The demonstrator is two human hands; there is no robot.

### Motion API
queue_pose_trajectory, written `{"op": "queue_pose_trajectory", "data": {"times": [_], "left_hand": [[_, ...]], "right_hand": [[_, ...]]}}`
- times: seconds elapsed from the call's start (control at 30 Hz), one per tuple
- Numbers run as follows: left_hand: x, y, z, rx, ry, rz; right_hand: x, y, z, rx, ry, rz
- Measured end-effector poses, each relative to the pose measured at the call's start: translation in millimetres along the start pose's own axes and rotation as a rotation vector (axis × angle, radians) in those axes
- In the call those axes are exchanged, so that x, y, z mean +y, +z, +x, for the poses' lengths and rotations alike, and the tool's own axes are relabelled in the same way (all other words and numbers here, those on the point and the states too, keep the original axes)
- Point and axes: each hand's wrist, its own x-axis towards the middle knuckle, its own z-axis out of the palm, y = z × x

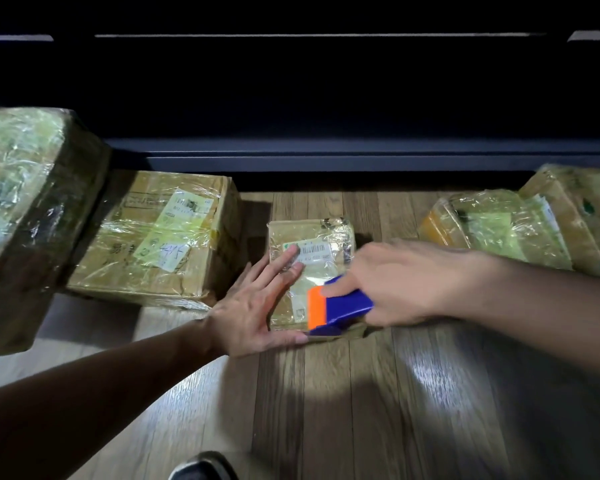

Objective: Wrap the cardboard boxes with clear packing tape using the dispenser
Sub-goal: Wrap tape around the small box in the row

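Cardboard, already glossy with tape, the small box (321,244) sits on the wooden floor (361,393) near its far edge, between larger wrapped boxes (153,237). The left hand (257,306) lies flat on it, fingers spread (probably to stop it sliding). The right hand (406,282) grips the blue-and-orange dispenser (340,306) against the box's near edge, apparently laying a strip.

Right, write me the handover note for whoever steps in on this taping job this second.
Left hand: flat, fingers straight, on top of the small box on the wooden floor.
Right hand: grips the blue-and-orange tape dispenser, set on that box's near right corner.
Done: clear tape already shines on the small box's top; the medium box, the big box at far left, the flat parcel and the end box on the right look wrapped.
Left: finish this pass, probably cut; undersides not visible.
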Motion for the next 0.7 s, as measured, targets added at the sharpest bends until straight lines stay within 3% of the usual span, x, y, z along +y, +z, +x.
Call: {"op": "queue_pose_trajectory", "data": {"times": [0.17, 0.3, 0.43, 0.6, 0.7], "left_hand": [[-6, 2, -2, -0.023, 0.029, 0.012], [0, -5, -3, -0.064, -0.039, 0.025], [21, -19, 4, -0.122, -0.116, 0.126], [82, -19, 30, -0.226, -0.346, 0.261], [118, -3, 54, -0.287, -0.32, 0.363]], "right_hand": [[68, 15, -52, -0.081, 0.106, 0.023], [79, 38, -59, -0.041, 0.107, 0.022], [82, 52, -39, 0.108, 0.05, -0.065], [86, 68, -32, 0.153, 0.037, 0.019], [83, 74, -30, 0.197, 0.058, 0.034]]}}
